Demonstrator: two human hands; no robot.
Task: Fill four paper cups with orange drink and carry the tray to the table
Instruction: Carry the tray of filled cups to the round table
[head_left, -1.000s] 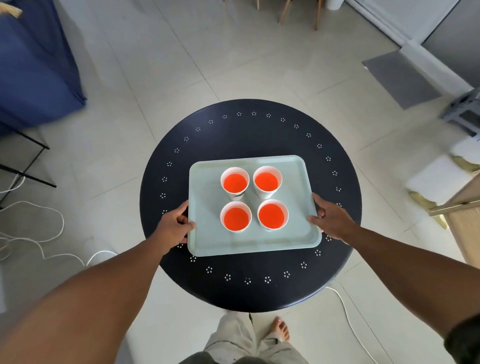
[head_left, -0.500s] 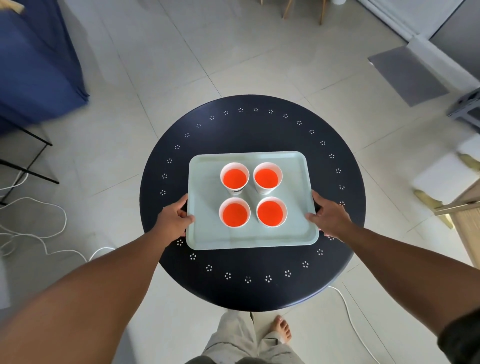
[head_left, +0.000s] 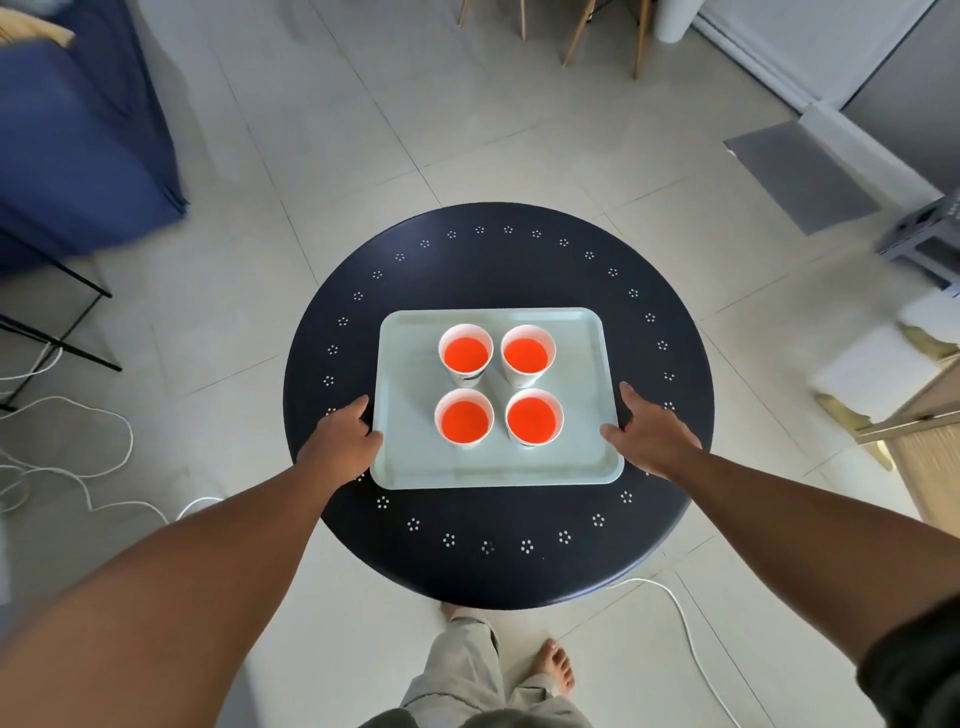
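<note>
A pale green tray lies flat on a round dark table. On it stand several white paper cups in a square, each filled with orange drink. My left hand lies at the tray's left edge, with the thumb touching the rim and the fingers stretched along the outside. At the right edge is my right hand. Its fingers lie straight beside the tray and its thumb is against the rim. Neither hand is curled round the tray.
White cables trail over the tiled floor on the left, and another cable runs under the table on the right. A blue couch stands back left, chair legs at the far end, and wooden furniture on the right. My bare foot is below the table's edge.
Both hands gripped the tray's side edges before. Now their fingers have straightened and lie beside the rim. The tray rests square on the table.
</note>
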